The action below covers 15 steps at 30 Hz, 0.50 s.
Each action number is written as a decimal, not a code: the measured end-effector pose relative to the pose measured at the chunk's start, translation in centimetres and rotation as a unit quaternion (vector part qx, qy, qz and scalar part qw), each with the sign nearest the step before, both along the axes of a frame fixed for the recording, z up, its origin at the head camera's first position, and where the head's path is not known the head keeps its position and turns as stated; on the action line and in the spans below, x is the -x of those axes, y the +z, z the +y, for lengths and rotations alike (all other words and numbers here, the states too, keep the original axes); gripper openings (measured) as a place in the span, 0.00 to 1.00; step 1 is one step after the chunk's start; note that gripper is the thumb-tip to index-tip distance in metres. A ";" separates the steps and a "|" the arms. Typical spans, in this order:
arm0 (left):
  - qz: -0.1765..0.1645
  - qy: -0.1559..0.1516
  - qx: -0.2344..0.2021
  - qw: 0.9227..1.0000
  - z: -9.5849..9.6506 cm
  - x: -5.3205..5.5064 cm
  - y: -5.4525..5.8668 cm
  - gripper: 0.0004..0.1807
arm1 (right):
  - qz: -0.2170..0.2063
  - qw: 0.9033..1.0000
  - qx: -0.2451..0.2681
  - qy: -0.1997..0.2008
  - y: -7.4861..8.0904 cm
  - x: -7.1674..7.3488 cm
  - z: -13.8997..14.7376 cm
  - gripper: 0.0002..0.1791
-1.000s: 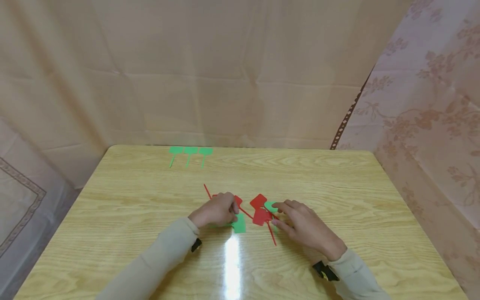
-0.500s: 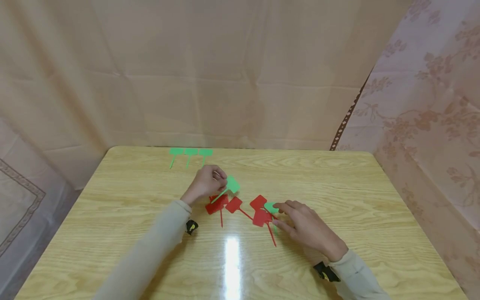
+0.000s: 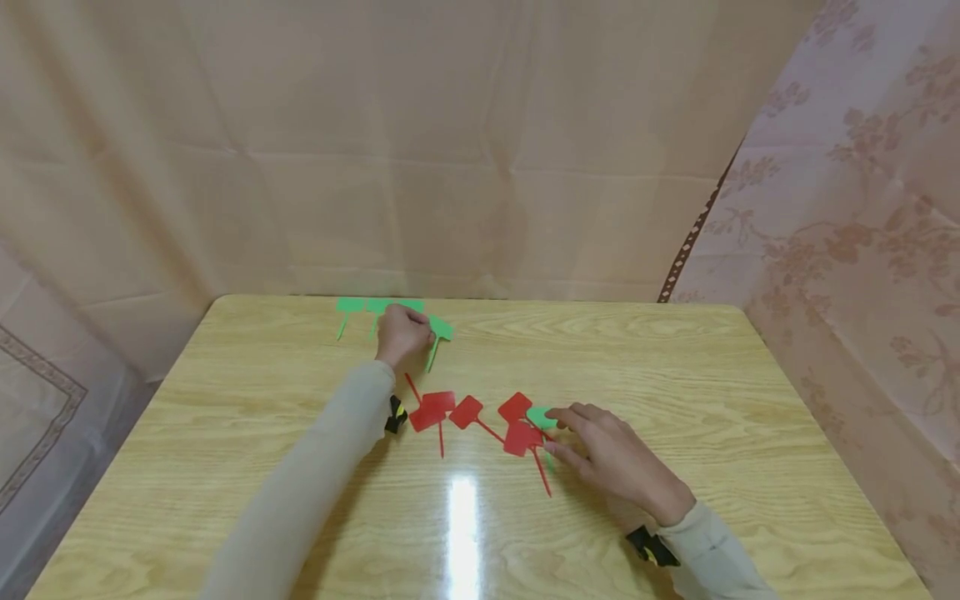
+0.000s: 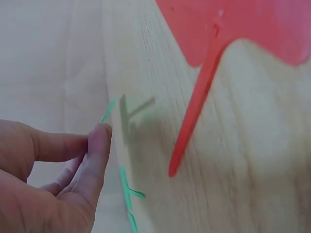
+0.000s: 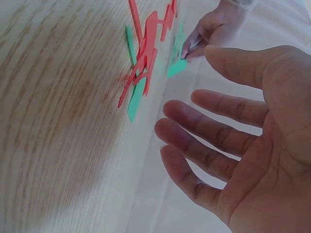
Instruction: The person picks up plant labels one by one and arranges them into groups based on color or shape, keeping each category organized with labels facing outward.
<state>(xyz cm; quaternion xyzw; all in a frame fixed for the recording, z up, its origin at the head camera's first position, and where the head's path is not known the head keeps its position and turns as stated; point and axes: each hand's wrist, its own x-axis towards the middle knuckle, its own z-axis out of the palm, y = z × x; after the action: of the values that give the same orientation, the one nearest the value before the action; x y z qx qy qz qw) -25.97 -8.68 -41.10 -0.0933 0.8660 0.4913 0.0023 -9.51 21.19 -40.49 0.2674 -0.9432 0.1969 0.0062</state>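
In the head view my left hand (image 3: 402,335) is near the table's back edge. Its thumb and fingers pinch a green plant label (image 3: 441,328), a flat plate on a thin stem; the left wrist view shows this pinch side-on. Just beyond the hand lies a row of green labels (image 3: 350,305), partly covered by it. My right hand (image 3: 618,457), fingers relaxed and apart, hovers beside a loose cluster of red labels (image 3: 521,438). A green label (image 3: 539,417) lies among them, overlapped by red ones and partly hidden by the right fingertips.
More red labels (image 3: 467,412) lie at mid-table, two of them overlapping on the left (image 3: 429,414). The wooden table (image 3: 735,400) ends at a beige curtain (image 3: 480,167) behind. A patterned cloth (image 3: 862,275) hangs on the right.
My left hand has picked the green label up from mid-table and carried it away from me, over the red labels, to the back row. The right hand has stayed in place.
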 end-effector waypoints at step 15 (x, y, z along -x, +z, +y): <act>0.007 -0.050 0.090 0.995 -0.4 0.5 -0.2 0.19 | 0.001 1.000 -0.004 -0.001 -0.2 0.2 0.0 0.24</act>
<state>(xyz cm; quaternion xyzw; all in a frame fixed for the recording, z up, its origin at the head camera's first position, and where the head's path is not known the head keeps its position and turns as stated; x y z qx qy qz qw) -26.48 -9.09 -41.31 -0.0457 0.9104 0.4111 0.0122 -9.69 21.23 -40.73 0.2665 -0.9443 0.1931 0.0068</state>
